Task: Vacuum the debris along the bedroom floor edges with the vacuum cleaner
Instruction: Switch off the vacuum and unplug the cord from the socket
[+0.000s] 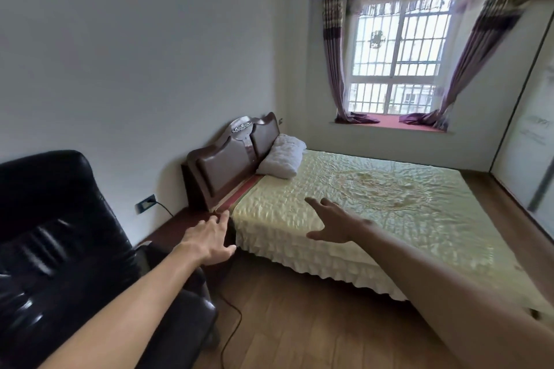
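Both my arms reach forward over the wooden floor (299, 323). My left hand (209, 238) is open with fingers apart, near the corner of the bed beside the headboard, holding nothing. My right hand (332, 223) is open too, fingers spread, held over the near side of the bed. A dark cord (232, 323) runs from a wall socket (146, 202) behind the armchair and across the floor toward me. I see no vacuum cleaner in view.
A black leather armchair (54, 249) fills the left. The bed (374, 213) with a pale yellow quilted cover, a white pillow (283, 156) and a dark headboard (230, 159) takes the middle. A barred window (398, 54) with purple curtains is at the back; a wardrobe door (530, 144) stands at the right.
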The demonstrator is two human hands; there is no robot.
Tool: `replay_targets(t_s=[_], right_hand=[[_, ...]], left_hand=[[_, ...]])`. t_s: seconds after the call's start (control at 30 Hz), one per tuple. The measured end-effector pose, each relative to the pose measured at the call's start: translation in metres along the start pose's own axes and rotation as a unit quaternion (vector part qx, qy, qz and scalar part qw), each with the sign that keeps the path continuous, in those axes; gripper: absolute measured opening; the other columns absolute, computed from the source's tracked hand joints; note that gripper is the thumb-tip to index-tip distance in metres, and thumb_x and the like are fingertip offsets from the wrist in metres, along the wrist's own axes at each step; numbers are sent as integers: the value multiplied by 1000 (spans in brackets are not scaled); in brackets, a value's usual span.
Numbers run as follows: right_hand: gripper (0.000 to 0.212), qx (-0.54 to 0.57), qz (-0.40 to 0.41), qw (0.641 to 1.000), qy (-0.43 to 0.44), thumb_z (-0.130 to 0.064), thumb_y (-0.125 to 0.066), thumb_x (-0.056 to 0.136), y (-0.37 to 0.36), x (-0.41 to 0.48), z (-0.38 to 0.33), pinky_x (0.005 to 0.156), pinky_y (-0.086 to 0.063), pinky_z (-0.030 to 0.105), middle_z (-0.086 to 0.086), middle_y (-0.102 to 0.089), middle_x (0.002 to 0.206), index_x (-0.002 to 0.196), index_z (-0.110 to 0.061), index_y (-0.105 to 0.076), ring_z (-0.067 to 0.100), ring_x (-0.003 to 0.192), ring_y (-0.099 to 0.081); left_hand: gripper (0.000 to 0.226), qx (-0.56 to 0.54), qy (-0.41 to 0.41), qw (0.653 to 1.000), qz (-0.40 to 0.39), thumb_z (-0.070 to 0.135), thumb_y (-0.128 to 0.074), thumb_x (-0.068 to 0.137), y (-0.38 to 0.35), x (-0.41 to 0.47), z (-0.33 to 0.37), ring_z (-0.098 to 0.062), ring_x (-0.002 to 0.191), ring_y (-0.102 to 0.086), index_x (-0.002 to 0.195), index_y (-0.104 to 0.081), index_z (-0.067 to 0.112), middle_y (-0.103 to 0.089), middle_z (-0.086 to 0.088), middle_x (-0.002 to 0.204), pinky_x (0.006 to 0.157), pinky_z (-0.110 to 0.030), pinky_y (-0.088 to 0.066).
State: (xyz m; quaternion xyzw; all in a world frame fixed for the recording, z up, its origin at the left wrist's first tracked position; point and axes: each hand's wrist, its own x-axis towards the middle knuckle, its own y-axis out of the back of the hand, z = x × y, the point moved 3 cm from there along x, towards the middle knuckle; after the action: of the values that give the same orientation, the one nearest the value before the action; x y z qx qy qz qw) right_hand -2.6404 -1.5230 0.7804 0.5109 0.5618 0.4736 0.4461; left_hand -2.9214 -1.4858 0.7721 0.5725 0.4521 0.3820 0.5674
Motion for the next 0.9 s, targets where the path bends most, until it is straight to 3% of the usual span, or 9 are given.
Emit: replay_targets(t_s=[0.3, 0.4, 0.53, 0.9], right_hand=[[94, -23, -10, 998, -58, -55, -64, 88, 25, -45, 146, 92, -49, 45, 12, -40, 143, 157, -26, -8, 34, 126, -48], [94, -19, -9, 996, -84, -53, -65, 88, 35, -66, 180, 98, -47, 49, 14, -36, 148, 157, -25, -9, 36, 132, -44], [94, -25, 1, 994, -110, -56, -64, 87, 46, -91, 217, 100, -46, 48, 14, -38, 147, 157, -26, -9, 36, 132, -44], [94, -21, -4, 990, -141, -56, -64, 88, 52, -95, 251, 102, -43, 44, 13, -37, 148, 158, -28, -8, 34, 135, -40]], left_hand=[[86, -4, -54, 999, 3, 53, -53, 91, 16, 43, 152, -31, 139, -39, 156, -9, 17, -32, -10, 156, 109, -47, -40], [89, 2, -74, 997, -4, 57, -50, 91, 18, 51, 194, -31, 140, -38, 157, -2, 22, -28, -9, 159, 112, -51, -36], [90, 2, -104, 995, -4, 54, -50, 93, 26, 52, 241, -30, 142, -35, 158, 4, 21, -20, -8, 163, 111, -45, -36], [90, -11, -118, 993, -11, 51, -51, 92, 33, 77, 258, -30, 143, -32, 158, 3, 21, -20, -10, 162, 112, -44, -36]])
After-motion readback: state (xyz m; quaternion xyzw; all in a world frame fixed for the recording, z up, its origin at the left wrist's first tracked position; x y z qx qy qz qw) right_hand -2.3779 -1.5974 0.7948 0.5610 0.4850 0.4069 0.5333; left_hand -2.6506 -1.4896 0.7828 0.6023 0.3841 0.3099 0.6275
